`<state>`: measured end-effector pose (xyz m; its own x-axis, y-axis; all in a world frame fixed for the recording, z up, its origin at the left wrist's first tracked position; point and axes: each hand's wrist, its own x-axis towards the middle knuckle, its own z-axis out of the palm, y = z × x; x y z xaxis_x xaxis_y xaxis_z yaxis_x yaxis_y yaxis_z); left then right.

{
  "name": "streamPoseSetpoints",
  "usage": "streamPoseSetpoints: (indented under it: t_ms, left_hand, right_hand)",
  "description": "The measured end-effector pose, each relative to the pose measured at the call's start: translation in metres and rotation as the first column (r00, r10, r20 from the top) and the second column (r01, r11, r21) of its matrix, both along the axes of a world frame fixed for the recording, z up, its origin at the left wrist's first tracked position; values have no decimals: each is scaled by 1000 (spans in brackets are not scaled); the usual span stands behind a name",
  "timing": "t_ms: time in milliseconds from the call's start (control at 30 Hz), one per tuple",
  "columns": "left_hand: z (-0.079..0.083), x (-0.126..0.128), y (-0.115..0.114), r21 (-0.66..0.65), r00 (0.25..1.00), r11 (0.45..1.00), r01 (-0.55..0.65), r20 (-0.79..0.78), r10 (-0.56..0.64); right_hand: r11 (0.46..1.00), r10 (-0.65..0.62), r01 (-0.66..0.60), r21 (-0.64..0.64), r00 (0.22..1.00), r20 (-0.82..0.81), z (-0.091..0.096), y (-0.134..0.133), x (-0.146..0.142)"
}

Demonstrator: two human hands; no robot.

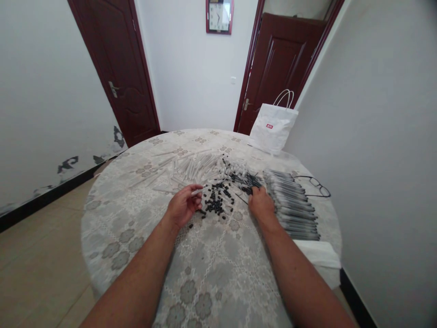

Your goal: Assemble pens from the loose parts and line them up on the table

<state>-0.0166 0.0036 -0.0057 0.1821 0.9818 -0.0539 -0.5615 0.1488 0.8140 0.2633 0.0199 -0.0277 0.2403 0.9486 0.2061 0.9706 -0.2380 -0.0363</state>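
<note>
My left hand [184, 204] rests on the round table [136, 237], fingers curled round a clear pen barrel whose tip shows by my fingertips. Just right of it lies a heap of small black caps [216, 205]. My right hand [261, 202] reaches into a pile of thin black refills [244, 181], fingers pinched and hidden behind the knuckles. Clear pen barrels [196, 166] lie in a loose pile beyond both hands. A row of finished pens [293, 205] lies right of my right hand.
Black glasses [316, 184] lie at the table's right edge, close to the wall. A white paper bag [273, 127] stands at the far side. A white cloth [317, 253] hangs at the near right rim. Dark doors and a wall clock stand behind.
</note>
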Motion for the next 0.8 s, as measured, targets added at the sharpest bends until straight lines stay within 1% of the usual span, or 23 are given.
streamPoseSetpoints:
  t_ms: [100, 267, 367, 467, 600, 700, 800]
  left_hand:
    - [2, 0, -1, 13, 998, 998, -58, 7, 58]
    - [7, 1, -3, 27, 995, 995, -101, -24, 102]
    - [5, 1, -2, 53, 992, 992, -114, -50, 117]
    - [2, 2, 0, 65, 990, 989, -130, -39, 133]
    - [0, 3, 2, 68, 988, 987, -144, -46, 147]
    - [-1, 5, 1, 68, 986, 986, -151, -65, 155]
    - [-2, 7, 1, 54, 985, 987, -152, -80, 156]
  right_hand:
    - [998, 61, -61, -13, 998, 0, 2, -3, -3]
    - [984, 176, -176, -8, 984, -3, 2, -13, -19]
    - [973, 229, -230, -9, 973, -40, 2, -17, -30]
    - [963, 270, -271, -7, 960, -77, 3, -18, -35]
    - [958, 286, -286, 19, 951, -114, 4, -18, -35]
    - [962, 272, -270, 36, 952, -138, 5, -18, -34]
    - [973, 221, -228, -24, 961, -164, 7, -19, -34]
